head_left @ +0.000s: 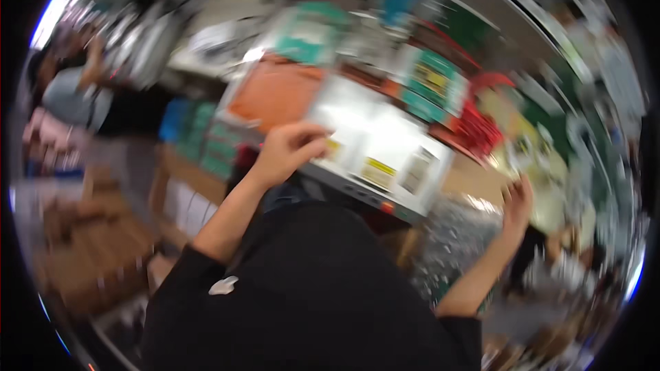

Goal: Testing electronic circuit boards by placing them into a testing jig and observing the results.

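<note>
The whole picture is smeared by motion. My left hand (290, 154) is over the left end of a white box-shaped machine (375, 130), its fingers curled and the thumb close to the index finger in a pinch. Anything between those fingertips is too blurred to make out. The machine has a yellow label on top and a dark front panel (344, 192) with an orange-red switch. Out to the right, my right hand (519, 209) is raised with its fingers loosely apart and nothing visible in them. It is nearest to a brown cardboard piece (471, 182) and yellowish material.
An orange stack (275, 93) lies left of the machine, green-and-white packages (433, 82) behind it. A red bundle (478, 127) is at the right. Clear plastic bags (454, 244) sit below the cardboard. Brown cartons (96, 254) stand at the left, near another person (75, 99).
</note>
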`<move>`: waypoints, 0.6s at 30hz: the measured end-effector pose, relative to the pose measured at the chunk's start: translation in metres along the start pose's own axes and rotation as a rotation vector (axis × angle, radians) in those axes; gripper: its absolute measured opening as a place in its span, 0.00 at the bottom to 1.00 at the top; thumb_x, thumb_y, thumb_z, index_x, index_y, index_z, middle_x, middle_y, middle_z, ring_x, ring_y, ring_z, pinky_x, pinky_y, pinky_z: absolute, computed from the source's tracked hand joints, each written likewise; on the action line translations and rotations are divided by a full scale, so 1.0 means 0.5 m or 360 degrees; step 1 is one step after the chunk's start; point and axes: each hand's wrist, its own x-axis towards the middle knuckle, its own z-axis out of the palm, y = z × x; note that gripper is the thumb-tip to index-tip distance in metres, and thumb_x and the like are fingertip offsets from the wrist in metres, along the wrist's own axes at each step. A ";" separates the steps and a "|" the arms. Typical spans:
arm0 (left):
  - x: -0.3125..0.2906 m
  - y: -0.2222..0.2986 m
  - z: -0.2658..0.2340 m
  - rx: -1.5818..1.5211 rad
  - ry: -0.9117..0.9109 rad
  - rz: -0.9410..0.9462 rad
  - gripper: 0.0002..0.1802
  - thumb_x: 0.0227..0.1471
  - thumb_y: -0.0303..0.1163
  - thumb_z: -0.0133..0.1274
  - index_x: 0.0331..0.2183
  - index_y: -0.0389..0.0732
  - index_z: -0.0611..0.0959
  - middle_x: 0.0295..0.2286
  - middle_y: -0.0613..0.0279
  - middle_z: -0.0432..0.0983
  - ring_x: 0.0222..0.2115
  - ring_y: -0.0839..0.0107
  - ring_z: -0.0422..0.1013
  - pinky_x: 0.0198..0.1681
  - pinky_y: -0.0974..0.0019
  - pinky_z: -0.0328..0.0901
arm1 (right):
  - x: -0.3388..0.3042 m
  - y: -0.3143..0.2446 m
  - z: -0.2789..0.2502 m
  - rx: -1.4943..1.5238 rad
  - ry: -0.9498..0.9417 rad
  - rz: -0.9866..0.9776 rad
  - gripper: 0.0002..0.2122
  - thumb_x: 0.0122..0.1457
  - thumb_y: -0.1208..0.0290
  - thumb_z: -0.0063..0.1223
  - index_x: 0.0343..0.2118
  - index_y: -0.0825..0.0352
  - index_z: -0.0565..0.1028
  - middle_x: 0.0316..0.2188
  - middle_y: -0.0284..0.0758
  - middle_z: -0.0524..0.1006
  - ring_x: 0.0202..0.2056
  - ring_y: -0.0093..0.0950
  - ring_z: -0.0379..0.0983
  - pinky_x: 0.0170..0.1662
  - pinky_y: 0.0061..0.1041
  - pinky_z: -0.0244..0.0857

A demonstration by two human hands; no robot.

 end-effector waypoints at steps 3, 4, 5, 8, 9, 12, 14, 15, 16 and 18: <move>0.072 0.012 -0.157 0.0562 0.0670 0.0323 0.09 0.57 0.24 0.56 0.39 0.31 0.84 0.30 0.64 0.80 0.29 0.80 0.72 0.33 0.74 0.68 | -0.118 0.027 0.163 -0.0036 -0.0004 -0.0159 0.11 0.68 0.65 0.46 0.44 0.68 0.73 0.27 0.30 0.72 0.29 0.21 0.68 0.31 0.22 0.63; 0.105 -0.022 -0.246 0.0590 0.0867 0.0427 0.08 0.56 0.24 0.57 0.38 0.33 0.84 0.29 0.66 0.80 0.28 0.83 0.72 0.31 0.74 0.67 | -0.139 0.032 0.179 -0.0158 -0.0417 -0.0099 0.11 0.67 0.66 0.48 0.44 0.70 0.72 0.26 0.33 0.71 0.27 0.23 0.67 0.30 0.23 0.63; 0.129 -0.011 -0.321 0.0934 0.1018 0.0495 0.08 0.56 0.25 0.56 0.39 0.35 0.84 0.32 0.65 0.81 0.30 0.81 0.73 0.33 0.75 0.68 | -0.169 0.048 0.225 -0.0069 -0.0592 -0.0030 0.12 0.66 0.68 0.51 0.45 0.73 0.71 0.25 0.36 0.72 0.26 0.26 0.69 0.30 0.25 0.67; 0.210 -0.109 -0.503 0.1705 0.1227 0.0798 0.22 0.43 0.19 0.57 0.45 0.37 0.80 0.46 0.50 0.75 0.48 0.50 0.71 0.50 0.57 0.68 | -0.212 0.044 0.284 -0.0125 -0.0834 0.0110 0.14 0.64 0.68 0.54 0.45 0.75 0.71 0.26 0.40 0.76 0.27 0.29 0.73 0.32 0.28 0.71; 0.240 -0.127 -0.565 0.1913 0.1244 0.0775 0.24 0.43 0.19 0.56 0.47 0.39 0.79 0.48 0.50 0.73 0.49 0.49 0.70 0.52 0.55 0.66 | -0.239 0.050 0.310 -0.0124 -0.0810 0.0108 0.14 0.64 0.68 0.54 0.45 0.75 0.71 0.26 0.40 0.76 0.27 0.29 0.73 0.32 0.28 0.71; 0.298 -0.184 -0.673 0.2424 0.1024 0.0625 0.30 0.42 0.20 0.56 0.51 0.42 0.76 0.54 0.49 0.69 0.53 0.47 0.67 0.55 0.51 0.64 | -0.313 0.055 0.377 -0.0355 -0.0812 0.0219 0.16 0.62 0.67 0.56 0.46 0.76 0.72 0.29 0.43 0.78 0.29 0.31 0.77 0.35 0.28 0.73; 0.301 -0.234 -0.714 0.2430 0.0689 0.0294 0.28 0.43 0.22 0.57 0.50 0.44 0.77 0.53 0.55 0.70 0.52 0.54 0.68 0.52 0.50 0.65 | -0.351 0.056 0.419 -0.0505 -0.0864 0.0332 0.18 0.60 0.68 0.59 0.47 0.77 0.72 0.33 0.46 0.80 0.33 0.33 0.79 0.39 0.29 0.74; 0.299 -0.236 -0.743 0.2404 0.0584 0.0351 0.26 0.43 0.23 0.57 0.49 0.44 0.78 0.52 0.56 0.71 0.51 0.55 0.69 0.50 0.51 0.66 | -0.380 0.070 0.443 -0.0558 -0.0811 0.0348 0.20 0.60 0.66 0.61 0.48 0.76 0.71 0.33 0.45 0.79 0.31 0.32 0.78 0.38 0.30 0.75; 0.299 -0.236 -0.771 0.2378 0.0480 0.0408 0.25 0.43 0.23 0.57 0.47 0.44 0.79 0.51 0.58 0.72 0.50 0.56 0.70 0.49 0.52 0.67 | -0.400 0.082 0.465 -0.0544 -0.0751 0.0347 0.20 0.60 0.66 0.61 0.48 0.76 0.71 0.33 0.45 0.79 0.31 0.32 0.78 0.38 0.30 0.75; 0.270 -0.227 -0.760 0.2303 0.0397 0.0657 0.22 0.42 0.23 0.57 0.44 0.41 0.80 0.45 0.55 0.75 0.45 0.54 0.72 0.46 0.52 0.68 | -0.433 0.078 0.491 -0.0650 -0.0652 0.0324 0.19 0.59 0.66 0.61 0.47 0.75 0.72 0.32 0.44 0.79 0.31 0.31 0.77 0.38 0.29 0.74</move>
